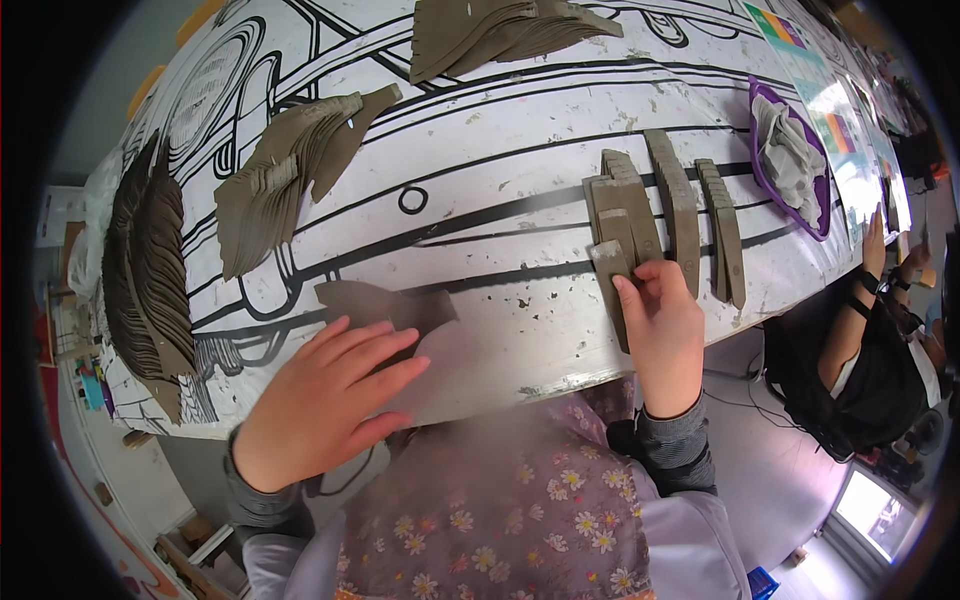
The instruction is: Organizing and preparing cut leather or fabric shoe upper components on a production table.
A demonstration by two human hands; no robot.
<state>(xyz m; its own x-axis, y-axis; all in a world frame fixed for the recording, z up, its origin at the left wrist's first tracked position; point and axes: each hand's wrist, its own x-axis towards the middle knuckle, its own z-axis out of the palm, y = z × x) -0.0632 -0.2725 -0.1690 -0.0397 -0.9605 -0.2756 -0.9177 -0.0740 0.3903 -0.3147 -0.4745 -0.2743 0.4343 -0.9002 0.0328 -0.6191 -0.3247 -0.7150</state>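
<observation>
My left hand (335, 400) lies with its fingers spread over a flat, curved brown-grey cut piece (385, 305) near the table's front edge. Part of that piece is hidden under the fingers. Thumb and fingers of my right hand (665, 325) are pinched at a narrow brown-grey strip (612, 285) with a paler end. That strip belongs to, or lies against, a fanned stack of like strips (625, 195). Two more strip stacks, a long one (675, 195) and a thinner one (722, 230), lie just to its right. The material is too unclear to name.
Fanned stacks of larger brown-grey pieces lie at the far left (150, 270), the left middle (285, 175) and the back (500, 35). A purple tray (826, 205) with crumpled grey-white material stands right, beside printed sheets (835, 95). At far right, another person's arm (850, 320) reaches the table.
</observation>
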